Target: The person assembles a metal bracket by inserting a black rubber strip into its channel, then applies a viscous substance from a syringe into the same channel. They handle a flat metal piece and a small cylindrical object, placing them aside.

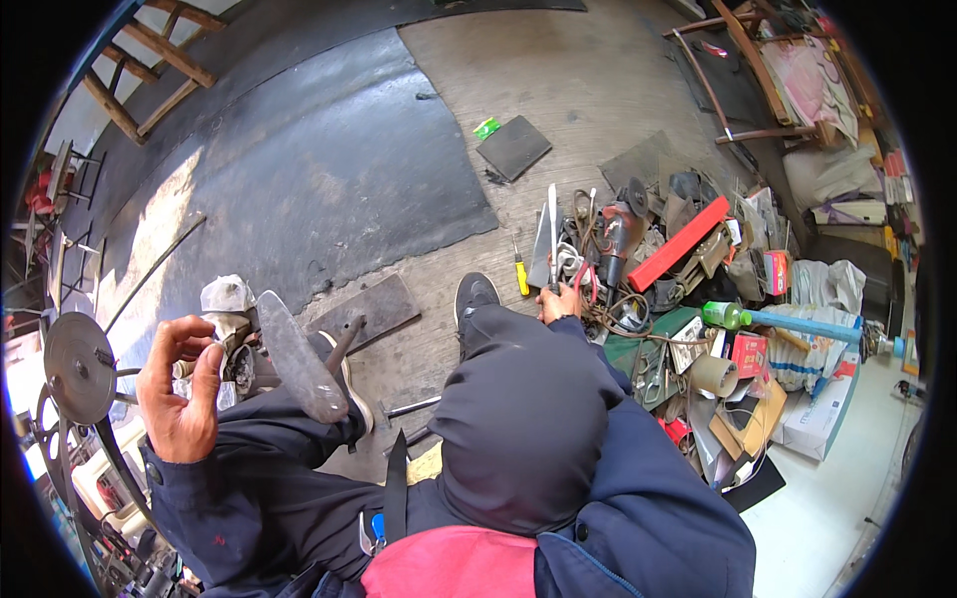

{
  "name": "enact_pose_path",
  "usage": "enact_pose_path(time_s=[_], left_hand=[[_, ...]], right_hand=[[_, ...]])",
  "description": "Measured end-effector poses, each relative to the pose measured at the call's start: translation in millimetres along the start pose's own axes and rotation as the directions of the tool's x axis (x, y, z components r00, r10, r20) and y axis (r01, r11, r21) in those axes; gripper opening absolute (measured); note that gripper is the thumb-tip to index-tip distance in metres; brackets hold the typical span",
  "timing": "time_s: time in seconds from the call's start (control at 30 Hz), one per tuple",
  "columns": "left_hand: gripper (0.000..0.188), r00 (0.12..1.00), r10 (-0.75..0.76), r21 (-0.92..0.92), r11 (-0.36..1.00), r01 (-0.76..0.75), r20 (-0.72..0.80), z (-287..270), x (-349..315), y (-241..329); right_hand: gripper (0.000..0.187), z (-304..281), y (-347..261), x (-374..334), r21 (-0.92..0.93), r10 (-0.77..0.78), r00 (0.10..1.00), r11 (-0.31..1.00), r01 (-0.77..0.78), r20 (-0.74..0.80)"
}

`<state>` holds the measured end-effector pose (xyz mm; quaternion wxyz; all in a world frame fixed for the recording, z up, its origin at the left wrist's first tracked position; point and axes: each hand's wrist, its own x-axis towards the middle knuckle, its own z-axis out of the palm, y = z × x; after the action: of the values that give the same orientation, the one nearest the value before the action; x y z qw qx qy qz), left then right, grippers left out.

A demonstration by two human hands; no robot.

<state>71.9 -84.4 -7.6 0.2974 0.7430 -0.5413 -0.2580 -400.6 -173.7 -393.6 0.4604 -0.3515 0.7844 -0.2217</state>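
Observation:
My right hand point(560, 304) is closed around the dark handle of a long, narrow, silver blade point(552, 224), which looks like a knife and points away from me. Raised on the left is my left hand point(182, 389), its fingers loosely curled and the thumb apart, with nothing visible in it. Between that hand and my left leg stands a long grey slab point(299, 359) with rounded ends, tilted and not touched by either hand. Left of my left hand is a round dark metal disc point(80, 367) on a frame.
To the right lies a heap of tools with an angle grinder point(620, 234), a red bar point(680, 242), a green bottle point(726, 315) and a blue tube point(802, 326). A yellow screwdriver point(521, 271) lies ahead. Black matting point(329, 169) covers the far floor.

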Motion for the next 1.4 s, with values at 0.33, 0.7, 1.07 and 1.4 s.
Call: enact_pose_path(time_s=[0.33, 0.7, 1.07, 1.4], left_hand=[[0.021, 0.991, -0.122, 0.102, 0.987, 0.126, -0.045, -12, -14, -8], [0.021, 0.97, -0.233, 0.135, 0.961, 0.241, -0.072, -16, -24, -18], [0.023, 0.975, -0.215, 0.115, 0.969, 0.22, -0.055, -18, -26, -10], [0.025, 0.995, -0.071, 0.089, 0.993, 0.077, -0.066, -9, -22, 16]], right_hand=[[0.054, 27, -21, 23, -0.687, -0.154, 0.978, 0.726, 0.014, -0.143], [0.067, 29, -15, 19, -0.743, -0.3, 0.947, 0.659, 0.122, -0.111], [0.076, 29, -35, 29, -0.695, -0.22, 0.961, 0.718, 0.041, -0.17], [0.066, -1, -32, 47, -0.61, -0.113, 0.991, 0.791, 0.047, -0.07]])
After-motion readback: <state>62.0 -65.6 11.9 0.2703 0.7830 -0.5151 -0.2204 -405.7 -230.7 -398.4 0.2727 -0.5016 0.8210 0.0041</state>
